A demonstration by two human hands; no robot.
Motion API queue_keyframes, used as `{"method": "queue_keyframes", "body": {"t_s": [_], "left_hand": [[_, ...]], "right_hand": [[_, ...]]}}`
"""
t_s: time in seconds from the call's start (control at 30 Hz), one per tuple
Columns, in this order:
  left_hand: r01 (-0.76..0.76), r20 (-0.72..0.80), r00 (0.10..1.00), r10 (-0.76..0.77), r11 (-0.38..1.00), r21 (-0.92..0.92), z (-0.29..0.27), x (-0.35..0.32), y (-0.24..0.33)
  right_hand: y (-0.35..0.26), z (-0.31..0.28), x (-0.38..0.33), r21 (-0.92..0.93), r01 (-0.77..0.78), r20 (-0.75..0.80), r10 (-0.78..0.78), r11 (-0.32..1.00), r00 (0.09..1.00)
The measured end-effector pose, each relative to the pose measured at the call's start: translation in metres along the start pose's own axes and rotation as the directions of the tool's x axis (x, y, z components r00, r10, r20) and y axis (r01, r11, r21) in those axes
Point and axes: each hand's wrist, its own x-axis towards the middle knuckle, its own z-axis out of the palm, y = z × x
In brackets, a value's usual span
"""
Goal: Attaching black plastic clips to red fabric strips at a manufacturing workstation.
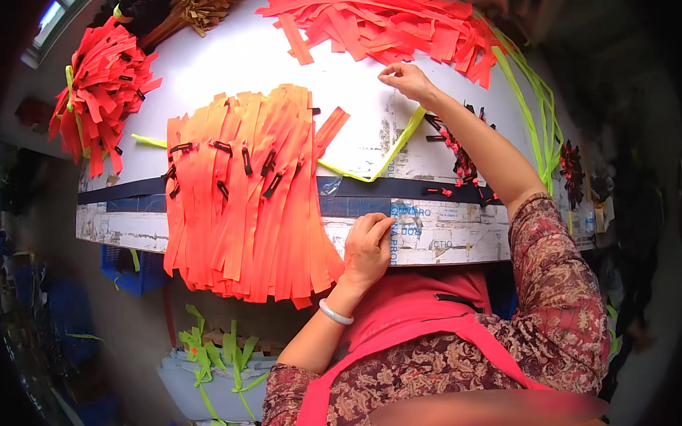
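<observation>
— Nearest the lens, bottom centre: a patterned sleeve [566, 310] and a red apron strap [407, 339] crossing the chest. Just above, the left hand [367, 246]?

— Resting on the near edge of the table [273, 56], right at the taped rim. Fingers curled loosely, knuckles up, touching the right side of the orange strip pile [245, 194]. Cannot tell whether anything sits pinched underneath. White bangle [335, 312] on the wrist.

— Why there?

— Likely steadying the pile, since the strips hang over the rim and would slide off otherwise. A judgement, not seen.

— And the right hand [405, 79]?

— Stretched to the upper centre of the frame, fingertips drawn together in a pinch on the table surface, just below the loose red strips [382, 21]. Anything held is too small to make out.

— The black bits on the orange pile?

— Small black sliders [246, 160] threaded on several strips, laid side by side, probably so the finished ones stay sorted. More black and red small parts [460, 158] scattered right of centre, beside the right forearm.

— Anything tying things up?

— A yellow-green band [384, 154] running under the orange pile and out in a bend to the right; more such bands [538, 105] at the right edge. Another red bundle [100, 90] at the upper left, bound with the same kind of band.

— Below the table?

— Pale crates [212, 390] with green bands draped over, lower left.
</observation>
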Motion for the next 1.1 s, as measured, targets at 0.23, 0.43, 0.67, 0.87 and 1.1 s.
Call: {"method": "queue_keyframes", "body": {"t_s": [0.23,0.43,0.67,0.87,1.1], "left_hand": [[0.029,0.012,0.999,-0.030,0.997,0.077,0.055,0.073,-0.037],[0.031,0.047,0.998,-0.035,0.996,0.084,0.099,0.118,-0.051],[0.031,0.069,0.997,-0.042,0.988,0.149,0.143,0.146,-0.057],[0.039,0.063,0.997,-0.052,0.979,0.202,0.175,0.156,-0.046],[0.013,0.079,0.996,-0.030,0.977,0.214,0.209,0.163,-0.028]], "right_hand": [[0.003,-0.025,0.104,-0.489,0.234,-0.012,-0.275,0.840,0.961],[0.065,-0.141,0.141,-0.803,0.262,-0.100,-0.554,0.535,0.827],[0.188,-0.342,0.134,-0.958,-0.034,-0.139,-0.358,0.285,0.923],[0.196,-0.371,0.193,-0.984,0.113,0.056,-0.365,0.136,0.929],[0.170,-0.375,0.244,-0.987,0.099,0.133,-0.301,-0.126,0.944]]}}
